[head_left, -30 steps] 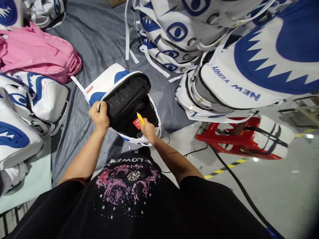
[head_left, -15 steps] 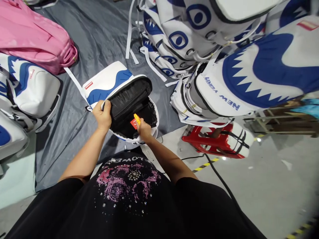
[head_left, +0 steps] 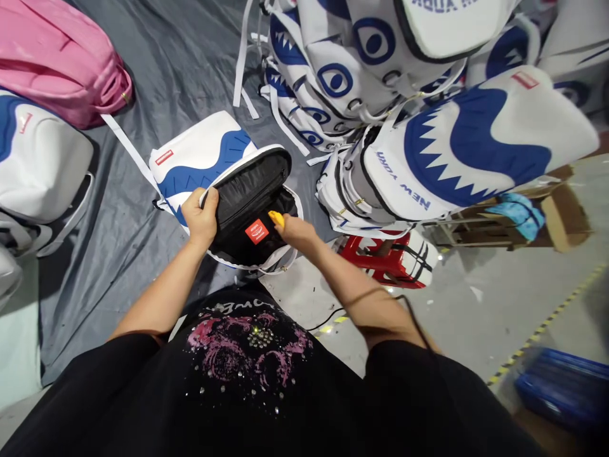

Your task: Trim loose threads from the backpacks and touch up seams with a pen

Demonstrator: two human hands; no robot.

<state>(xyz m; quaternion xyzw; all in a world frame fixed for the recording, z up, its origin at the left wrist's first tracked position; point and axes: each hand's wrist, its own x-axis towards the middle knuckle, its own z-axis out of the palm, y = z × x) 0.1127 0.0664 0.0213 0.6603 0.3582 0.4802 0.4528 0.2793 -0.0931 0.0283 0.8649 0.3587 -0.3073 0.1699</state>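
The edge of a raised front flap (head_left: 188,181) is grasped by the left hand (head_left: 200,217), with the thumb laid over the rim, as a white-and-blue backpack is held open on a bench (head_left: 118,254) draped in grey cloth. A small yellow tool (head_left: 276,219) is clasped in the curled fingers of the right hand (head_left: 301,233), which is positioned over the near right side of the opening. The backpack is placed directly in front of the wearer, and its black lining (head_left: 238,251) is exposed. Inside, 1 square red label (head_left: 257,231) is shown just beside the yellow tool, the 2 being separated by a strip of black; whether the lining is touched by the tool cannot be told. A white strap (head_left: 130,155) is stretched from the backpack toward a pink backpack (head_left: 61,63) at the far left. Below that, another white-and-blue bag (head_left: 45,155) is cut off by the picture's edge. At the upper right, a pile of white bags (head_left: 328,76) is marked with blue eyes and teeth, and 1 nearer bag (head_left: 476,146) is lettered "NEW YORK." A red stool (head_left: 375,257) is partly hidden beneath it, and a blue crate (head_left: 566,387) is blurred at the lower right.
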